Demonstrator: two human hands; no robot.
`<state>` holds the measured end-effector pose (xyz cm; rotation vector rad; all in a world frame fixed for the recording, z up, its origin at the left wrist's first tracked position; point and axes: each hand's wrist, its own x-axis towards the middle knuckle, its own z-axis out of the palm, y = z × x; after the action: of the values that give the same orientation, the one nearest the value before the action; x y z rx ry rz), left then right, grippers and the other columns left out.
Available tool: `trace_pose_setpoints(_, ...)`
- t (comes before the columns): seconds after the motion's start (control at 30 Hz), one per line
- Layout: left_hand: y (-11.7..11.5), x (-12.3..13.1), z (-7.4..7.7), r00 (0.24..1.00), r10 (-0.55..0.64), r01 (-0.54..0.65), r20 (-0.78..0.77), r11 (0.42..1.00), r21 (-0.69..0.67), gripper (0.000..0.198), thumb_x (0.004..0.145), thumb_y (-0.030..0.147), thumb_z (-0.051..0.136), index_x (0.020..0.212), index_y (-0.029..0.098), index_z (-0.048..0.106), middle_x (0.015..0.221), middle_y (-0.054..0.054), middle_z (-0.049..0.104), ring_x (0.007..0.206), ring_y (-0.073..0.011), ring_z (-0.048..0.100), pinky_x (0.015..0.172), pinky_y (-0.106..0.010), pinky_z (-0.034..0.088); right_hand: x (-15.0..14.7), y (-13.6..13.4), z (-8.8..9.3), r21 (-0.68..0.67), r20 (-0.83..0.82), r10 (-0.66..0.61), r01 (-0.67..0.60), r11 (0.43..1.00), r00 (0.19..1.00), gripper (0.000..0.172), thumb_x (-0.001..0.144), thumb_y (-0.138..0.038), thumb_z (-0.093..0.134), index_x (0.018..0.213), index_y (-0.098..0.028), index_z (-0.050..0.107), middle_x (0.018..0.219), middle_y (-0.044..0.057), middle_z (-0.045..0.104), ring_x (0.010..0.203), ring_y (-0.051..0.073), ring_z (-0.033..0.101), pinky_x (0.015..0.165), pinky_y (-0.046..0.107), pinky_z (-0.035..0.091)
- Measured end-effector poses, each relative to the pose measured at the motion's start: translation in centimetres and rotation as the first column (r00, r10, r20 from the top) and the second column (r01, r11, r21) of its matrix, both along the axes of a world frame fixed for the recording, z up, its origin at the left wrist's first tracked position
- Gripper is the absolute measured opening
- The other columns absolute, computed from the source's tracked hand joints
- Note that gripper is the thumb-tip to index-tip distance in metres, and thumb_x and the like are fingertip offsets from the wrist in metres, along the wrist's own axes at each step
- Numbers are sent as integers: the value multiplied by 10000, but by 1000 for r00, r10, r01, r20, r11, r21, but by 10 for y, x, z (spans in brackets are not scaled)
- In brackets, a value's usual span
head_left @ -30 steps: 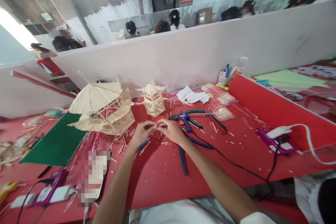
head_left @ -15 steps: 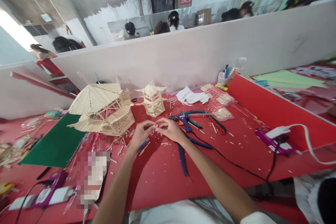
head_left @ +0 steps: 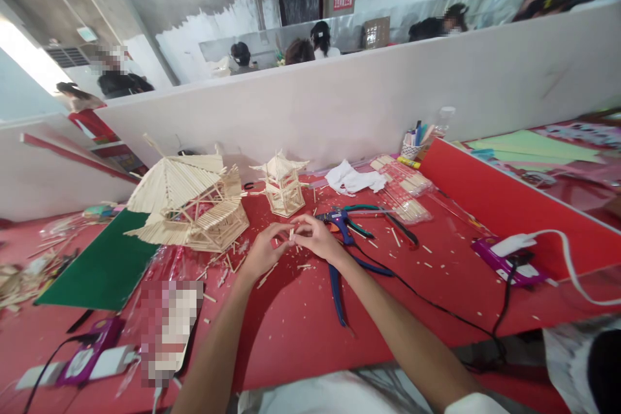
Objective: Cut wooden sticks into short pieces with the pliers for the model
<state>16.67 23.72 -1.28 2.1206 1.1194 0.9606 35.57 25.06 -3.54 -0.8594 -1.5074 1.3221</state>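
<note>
My left hand (head_left: pixel 264 251) and my right hand (head_left: pixel 317 238) meet over the red table, fingertips pinched together. Between them is a small pale piece of wooden stick (head_left: pixel 292 234), mostly covered by the fingers. Just beyond stands a small stick-built pavilion (head_left: pixel 284 187) with a pointed roof. To the left is a larger stick pavilion (head_left: pixel 194 204), its roof slats partly laid. A blue glue gun (head_left: pixel 343 225) lies right of my right hand, and blue-handled pliers (head_left: pixel 337 294) lie below it.
Wrapped bundles of sticks (head_left: pixel 405 187), a crumpled white cloth (head_left: pixel 354 178) and a pen holder (head_left: pixel 411 142) are at the back. A green board (head_left: pixel 104 268), a phone (head_left: pixel 172 330) and power strips (head_left: pixel 509 260) flank the work area. Stick scraps litter the red table (head_left: pixel 417 310).
Both hands stay together and have shifted very slightly, fingers turning a little around the small stick piece. Nothing else on the table has moved.
</note>
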Motion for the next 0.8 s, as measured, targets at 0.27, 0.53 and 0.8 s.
trace_pose_setpoints(0.27,-3,0,3,996,-26,37,-87,991,128,292,907,253,595,1194,214,633,1100,-86,663,1025,-194,616,942,-337,477,2,-1,2,-34,7,6,-5,999,1000,304,811,-341,678,1066,-203,588,745,-2,696,708,167,670,655,252,480)
trace_pose_setpoints(0.53,-2,0,1,995,-40,56,-91,983,175,324,909,253,598,1231,241,633,1157,-92,638,1092,-198,604,977,-353,480,0,1,-3,-92,-38,-3,0,996,999,322,772,-322,699,1050,-209,580,768,-2,696,669,162,665,605,249,492)
trace_pose_setpoints(0.8,-1,-4,-3,985,-26,68,-171,968,243,332,919,242,575,1247,233,625,1169,-95,685,1110,-212,625,1006,-389,481,-1,1,-3,-100,-64,-16,10,995,998,340,751,-323,726,1043,-206,595,809,11,710,715,166,680,678,272,519)
